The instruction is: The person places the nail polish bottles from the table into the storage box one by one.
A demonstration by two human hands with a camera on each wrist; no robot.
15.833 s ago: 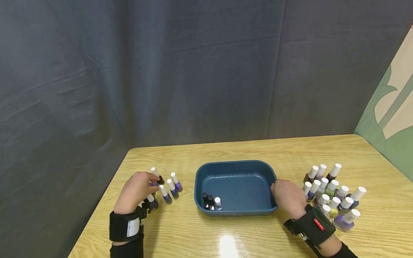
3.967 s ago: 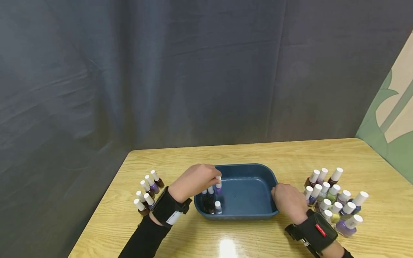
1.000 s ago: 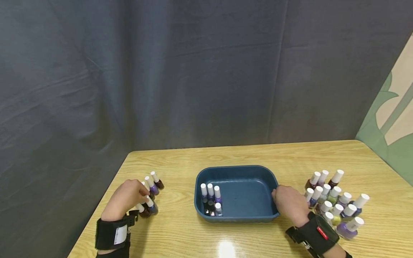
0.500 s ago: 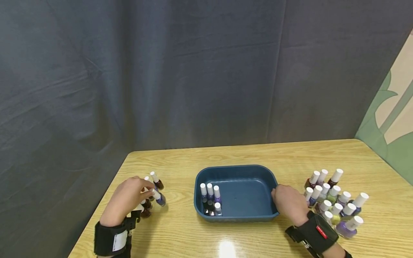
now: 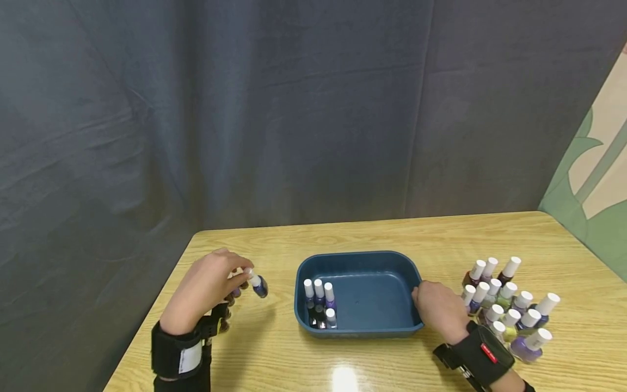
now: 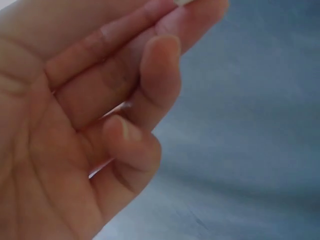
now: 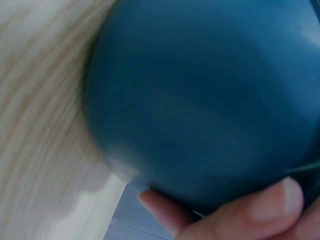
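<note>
My left hand (image 5: 206,283) pinches the white cap of a dark blue nail polish bottle (image 5: 260,286), lifted and tilted over the left side of the table. In the left wrist view only a sliver of white shows at the fingertips (image 6: 215,12). Partly hidden beneath that hand are several more bottles. My right hand (image 5: 441,309) grips the right edge of a blue plastic tray (image 5: 360,333); its thumb (image 7: 270,202) lies on the rim in the right wrist view. Inside the tray, at the left end, several small bottles (image 5: 320,294) stand in rows, a clear one (image 5: 331,319) among them.
Right of the tray stands a group of several white-capped nail polish bottles (image 5: 504,305), close to my right wrist. The wooden table (image 5: 294,365) ends at a dark grey curtain (image 5: 313,109) behind.
Earlier, bottles with white caps joined the dark-capped ones in the tray. In the last second my left hand has lifted the dark blue nail polish bottle up and rightward. The right hand stays put.
</note>
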